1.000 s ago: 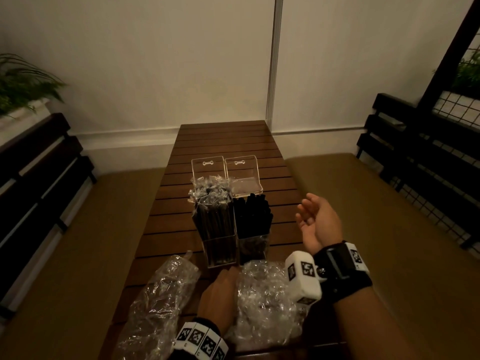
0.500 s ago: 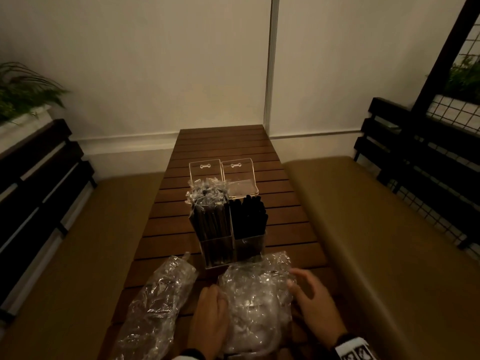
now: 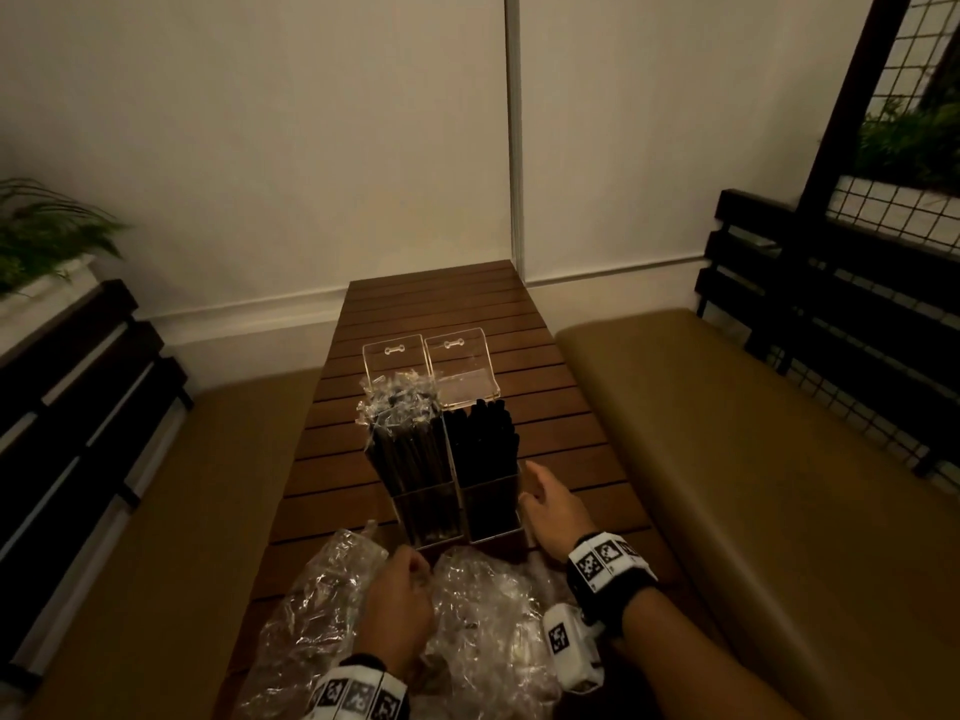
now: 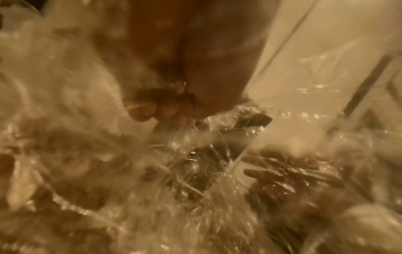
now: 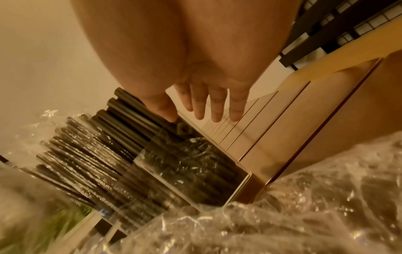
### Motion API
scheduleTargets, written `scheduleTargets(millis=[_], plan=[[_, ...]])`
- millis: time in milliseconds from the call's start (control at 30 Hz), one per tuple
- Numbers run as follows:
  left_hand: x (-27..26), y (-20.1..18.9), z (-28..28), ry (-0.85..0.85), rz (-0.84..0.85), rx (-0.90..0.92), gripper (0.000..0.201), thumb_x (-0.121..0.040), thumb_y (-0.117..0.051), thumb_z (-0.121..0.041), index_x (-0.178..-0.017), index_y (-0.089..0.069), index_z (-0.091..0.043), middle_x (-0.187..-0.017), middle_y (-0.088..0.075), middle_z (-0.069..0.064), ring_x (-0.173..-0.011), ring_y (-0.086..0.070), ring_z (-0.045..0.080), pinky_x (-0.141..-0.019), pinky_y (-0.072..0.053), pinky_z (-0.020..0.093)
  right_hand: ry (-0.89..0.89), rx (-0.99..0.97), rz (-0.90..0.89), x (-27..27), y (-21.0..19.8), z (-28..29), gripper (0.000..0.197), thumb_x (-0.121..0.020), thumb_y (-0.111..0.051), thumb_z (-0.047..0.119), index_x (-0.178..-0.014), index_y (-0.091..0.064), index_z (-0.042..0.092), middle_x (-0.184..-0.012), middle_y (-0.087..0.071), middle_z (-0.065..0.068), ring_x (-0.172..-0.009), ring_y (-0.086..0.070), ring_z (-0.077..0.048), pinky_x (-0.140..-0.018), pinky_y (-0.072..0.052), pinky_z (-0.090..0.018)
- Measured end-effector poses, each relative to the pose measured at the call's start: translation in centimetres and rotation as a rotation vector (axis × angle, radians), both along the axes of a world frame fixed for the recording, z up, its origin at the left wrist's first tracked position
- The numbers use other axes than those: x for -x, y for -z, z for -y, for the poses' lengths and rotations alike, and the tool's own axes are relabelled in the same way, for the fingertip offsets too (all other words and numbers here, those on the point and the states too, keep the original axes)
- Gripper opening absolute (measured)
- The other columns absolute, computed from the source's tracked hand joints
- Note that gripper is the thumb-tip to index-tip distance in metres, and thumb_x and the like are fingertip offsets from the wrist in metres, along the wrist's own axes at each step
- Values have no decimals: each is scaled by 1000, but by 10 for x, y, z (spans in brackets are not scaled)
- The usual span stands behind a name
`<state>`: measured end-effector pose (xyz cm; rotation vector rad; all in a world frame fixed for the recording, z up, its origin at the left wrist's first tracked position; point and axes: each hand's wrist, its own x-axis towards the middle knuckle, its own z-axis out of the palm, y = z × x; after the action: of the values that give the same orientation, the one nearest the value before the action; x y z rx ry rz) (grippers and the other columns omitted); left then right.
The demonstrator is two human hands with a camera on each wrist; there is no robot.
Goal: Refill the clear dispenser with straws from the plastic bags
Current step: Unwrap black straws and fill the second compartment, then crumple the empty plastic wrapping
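The clear two-compartment dispenser [image 3: 441, 491] stands mid-table with both lids tipped back. Its left compartment holds plastic-wrapped straws [image 3: 400, 439], its right compartment bare black straws [image 3: 483, 444]. Two crumpled plastic bags lie in front of it, the left bag [image 3: 311, 621] and the right bag [image 3: 493, 621]. My left hand [image 3: 410, 574] sits between them with fingers curled, and the blurred left wrist view shows the left hand [image 4: 156, 111] pinching crinkled plastic. My right hand [image 3: 535, 498] is beside the dispenser's right wall. Its fingers [image 5: 215, 110] are straight, the thumb close to the black straws [image 5: 130, 111].
The slatted wooden table [image 3: 441, 314] runs to the wall, bare behind the dispenser. Tan bench cushions [image 3: 727, 433] flank it on both sides, with dark slatted backrests [image 3: 831, 314]. A plant [image 3: 41, 236] sits at the far left.
My right hand has come down from the air onto the right bag, then forward to the dispenser's right side. My left hand has stayed at the bags.
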<state>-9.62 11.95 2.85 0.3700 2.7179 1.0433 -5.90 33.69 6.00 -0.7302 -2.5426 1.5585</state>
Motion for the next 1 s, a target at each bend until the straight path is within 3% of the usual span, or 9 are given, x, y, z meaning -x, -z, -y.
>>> scheduleTargets(millis=[167,300,500,567,667,733,867,933,1000], plan=[[-13,-3,2,17,33,-13,32,-93,-46,4,-81,-52,-25,-79,-63,-2,-67,-60,11,-55,-44,21,-7,49,-76,-3,-3,12,50,-98,-52,14,-146,-40,24,-135,-57,2,-104,-52,-6,-85,-42,-19],[-25,0,4,23,60,-41,32,-93,-44,3,-81,-55,-25,-79,-65,-3,-65,-61,12,-57,-48,25,-1,46,-53,-11,-4,17,50,-97,-54,21,-145,-40,27,-137,-56,2,-118,-55,-14,-98,-47,-30],[-42,-11,8,-132,93,-261,30,-97,-40,-1,-81,-61,-16,-70,-63,14,-52,-48,17,-47,-36,22,4,168,-126,-67,-10,24,43,-94,-57,46,-133,-53,28,-133,-55,9,-125,-50,-9,-84,-41,-15],[-46,-13,10,-226,137,-390,31,-97,-39,-1,-80,-61,-15,-77,-64,19,-58,-50,20,-53,-40,27,-130,197,-100,-94,-7,34,57,-84,-59,62,-136,-47,42,-142,-45,13,-132,-44,-9,-90,-42,-20],[-60,-21,5,-310,221,-572,23,-96,-41,2,-86,-59,-7,-81,-63,4,-67,-55,19,-62,-46,32,-382,83,-32,-125,-3,50,78,-71,-67,71,-137,-25,68,-158,-11,23,-143,-16,-7,-111,-27,-46],[-73,-29,-6,-303,326,-654,25,-96,-39,4,-82,-57,-7,-76,-60,5,-66,-54,21,-60,-44,31,-431,92,-13,-136,-6,61,88,-72,-75,59,-134,-15,75,-155,0,30,-140,-7,0,-114,-21,-42],[-106,-40,-33,-199,505,-704,26,-95,-44,0,-86,-66,-11,-91,-70,20,-81,-66,28,-63,-53,33,-367,150,-170,-135,8,69,70,-87,-67,23,-126,-33,69,-141,-35,32,-121,-38,21,-103,-39,-14],[-119,-43,-40,-147,468,-715,26,-98,-47,-6,-88,-69,-14,-95,-72,16,-86,-68,26,-68,-54,35,-237,131,-195,-131,21,67,50,-89,-57,11,-123,-58,48,-121,-64,20,-104,-59,10,-92,-51,-19],[-129,-45,-39,-112,315,-619,26,-98,-52,-16,-86,-71,-28,-96,-73,3,-92,-68,21,-79,-55,39,-91,128,-205,-131,23,59,42,-91,-49,5,-96,-70,41,-95,-71,15,-85,-64,7,-76,-52,-17]])
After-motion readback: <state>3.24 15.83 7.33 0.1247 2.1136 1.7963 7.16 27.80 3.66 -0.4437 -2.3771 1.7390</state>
